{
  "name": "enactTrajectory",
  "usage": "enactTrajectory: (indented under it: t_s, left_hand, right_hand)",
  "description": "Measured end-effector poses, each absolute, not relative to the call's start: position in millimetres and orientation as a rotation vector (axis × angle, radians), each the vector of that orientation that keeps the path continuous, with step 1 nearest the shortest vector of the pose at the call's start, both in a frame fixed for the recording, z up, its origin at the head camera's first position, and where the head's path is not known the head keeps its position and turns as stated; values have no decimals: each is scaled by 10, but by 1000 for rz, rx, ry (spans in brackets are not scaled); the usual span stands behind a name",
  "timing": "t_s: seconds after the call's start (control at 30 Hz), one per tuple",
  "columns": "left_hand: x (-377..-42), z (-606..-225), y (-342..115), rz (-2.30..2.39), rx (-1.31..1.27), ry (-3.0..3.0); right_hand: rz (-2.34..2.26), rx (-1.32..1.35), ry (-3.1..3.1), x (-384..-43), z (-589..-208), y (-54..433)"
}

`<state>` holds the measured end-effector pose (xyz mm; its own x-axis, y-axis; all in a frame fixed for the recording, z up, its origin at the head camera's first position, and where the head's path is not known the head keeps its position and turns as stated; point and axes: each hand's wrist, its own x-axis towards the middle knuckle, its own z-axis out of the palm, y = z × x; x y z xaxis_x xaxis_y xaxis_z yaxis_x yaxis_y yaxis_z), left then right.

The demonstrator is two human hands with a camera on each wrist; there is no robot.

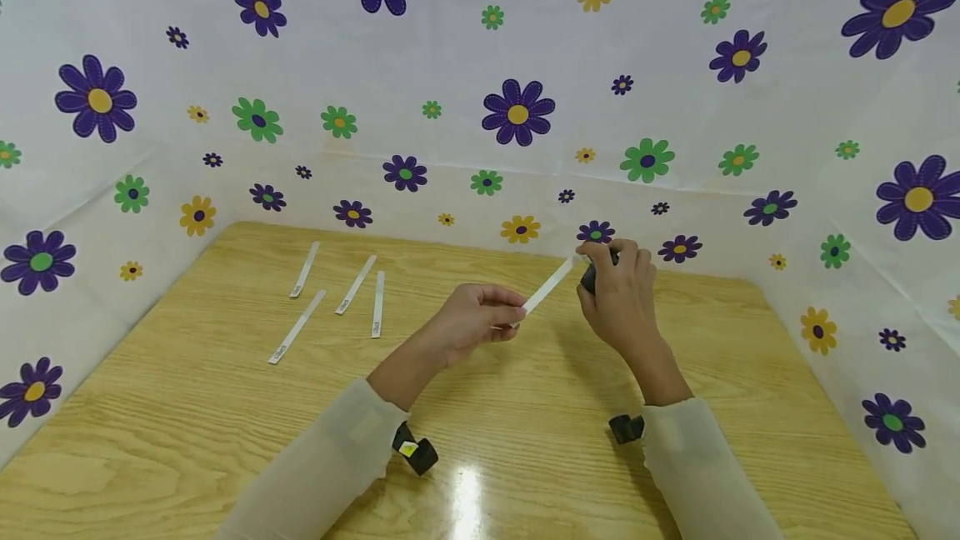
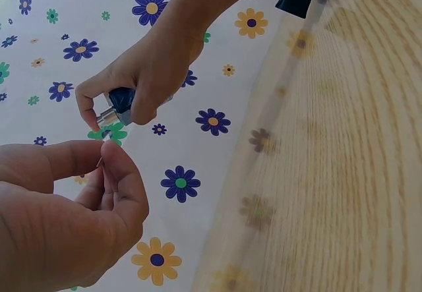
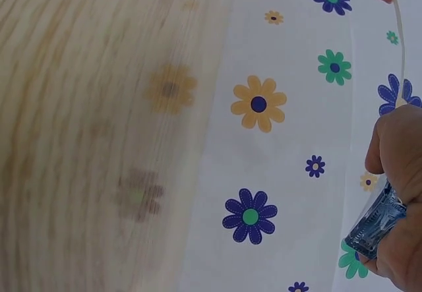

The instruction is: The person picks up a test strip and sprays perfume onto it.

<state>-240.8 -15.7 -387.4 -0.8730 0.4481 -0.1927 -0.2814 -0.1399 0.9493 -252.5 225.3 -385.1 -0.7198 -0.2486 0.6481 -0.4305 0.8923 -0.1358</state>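
Note:
My left hand (image 1: 476, 319) pinches the near end of a white paper strip (image 1: 550, 283) between thumb and fingers, above the wooden table. The strip slants up and away to the right. My right hand (image 1: 622, 298) grips a small dark blue spray bottle (image 3: 377, 221), which the fingers partly cover. In the left wrist view the bottle's silver nozzle (image 2: 107, 116) points down toward the strip, and the index finger bends over its top. The strip's far end comes right up to the nozzle in the head view.
Several similar strips, such as a paper strip (image 1: 298, 326) with dark print at its near end, lie on the left of the table (image 1: 480, 432). White cloth (image 1: 450, 48) with printed flowers hangs behind and at both sides. Each wrist wears a black camera (image 1: 416, 452).

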Motion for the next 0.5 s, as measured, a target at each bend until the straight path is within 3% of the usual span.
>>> enactTrajectory:
  t_s: [0.5]
  left_hand:
    - [-2393,-3867,-157,2053,195,1648]
  right_hand:
    - [352,470,-2423,-2530,-3834,2269]
